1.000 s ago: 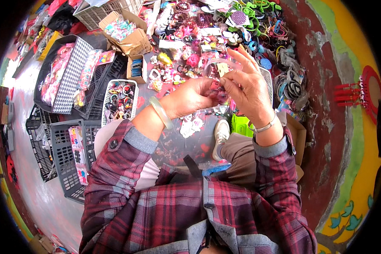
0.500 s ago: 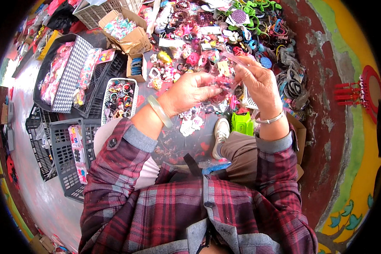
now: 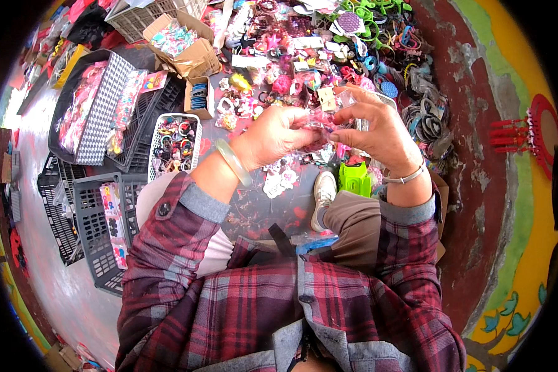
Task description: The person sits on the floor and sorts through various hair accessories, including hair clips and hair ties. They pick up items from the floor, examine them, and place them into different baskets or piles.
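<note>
In front of me, over the pile, I hold a small clear plastic bag (image 3: 321, 118) with something pink inside; its exact contents cannot be made out. My left hand (image 3: 271, 137), below a pale bangle, pinches the bag's left side between thumb and fingers. From the right, my right hand (image 3: 378, 131) curls round the other side, thumb and forefinger tips at the plastic. Below the hands lie white flower-shaped pieces (image 3: 280, 181) on the floor. A bright green plastic piece (image 3: 354, 180) stands under my right wrist, beside my shoe (image 3: 324, 197).
A pile of hair accessories (image 3: 282, 62) spreads ahead, with green headbands (image 3: 372, 25) at far right. On the left are a white basket of hair ties (image 3: 195, 144), cardboard boxes (image 3: 195, 61), a grey crate (image 3: 99, 248) and a houndstooth-trimmed box (image 3: 96, 115). A peeling wall (image 3: 477, 161) runs along the right.
My right hand has come down from the bag's upper edge and turned, its thumb and forefinger now near the left fingertips. The left hand stays almost in place.
</note>
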Motion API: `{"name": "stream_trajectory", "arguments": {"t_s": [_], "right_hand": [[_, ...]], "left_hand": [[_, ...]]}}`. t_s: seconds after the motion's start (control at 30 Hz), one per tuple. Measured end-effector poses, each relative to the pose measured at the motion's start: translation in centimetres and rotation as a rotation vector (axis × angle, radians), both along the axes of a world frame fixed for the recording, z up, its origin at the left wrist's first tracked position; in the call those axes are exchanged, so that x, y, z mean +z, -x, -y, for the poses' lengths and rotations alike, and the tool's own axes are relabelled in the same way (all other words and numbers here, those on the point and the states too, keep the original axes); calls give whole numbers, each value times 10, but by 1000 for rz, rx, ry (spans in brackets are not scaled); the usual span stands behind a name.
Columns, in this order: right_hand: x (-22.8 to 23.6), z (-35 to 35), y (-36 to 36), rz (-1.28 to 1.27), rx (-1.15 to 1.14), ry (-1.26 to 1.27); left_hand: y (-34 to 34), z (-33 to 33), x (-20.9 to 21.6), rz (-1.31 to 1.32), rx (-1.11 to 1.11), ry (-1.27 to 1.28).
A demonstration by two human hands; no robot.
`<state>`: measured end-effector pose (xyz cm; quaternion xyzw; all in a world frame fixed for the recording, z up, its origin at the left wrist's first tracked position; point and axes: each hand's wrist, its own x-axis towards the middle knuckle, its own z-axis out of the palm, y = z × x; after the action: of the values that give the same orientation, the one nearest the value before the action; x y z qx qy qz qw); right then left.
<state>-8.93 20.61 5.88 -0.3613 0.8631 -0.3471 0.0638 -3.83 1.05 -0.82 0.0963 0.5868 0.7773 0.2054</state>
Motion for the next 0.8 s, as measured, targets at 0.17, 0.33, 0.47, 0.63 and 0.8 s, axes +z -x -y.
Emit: {"name": "stream_trajectory", "arguments": {"t_s": [0.17, 0.33, 0.47, 0.63, 0.8], "right_hand": [[14, 6, -2, 134, -86, -75], [-1, -4, 5, 131, -19, 59], [-9, -10, 9, 566, 44, 270], [-5, -14, 13, 450, 112, 87], [-2, -6, 9, 665, -16, 155]], "left_hand": [[-4, -1, 7, -21, -4, 33], [-1, 2, -3, -5, -47, -10], [0, 1, -4, 5, -73, -95], [-1, -4, -6, -27, -58, -190], [1, -2, -7, -63, -26, -147]]}}
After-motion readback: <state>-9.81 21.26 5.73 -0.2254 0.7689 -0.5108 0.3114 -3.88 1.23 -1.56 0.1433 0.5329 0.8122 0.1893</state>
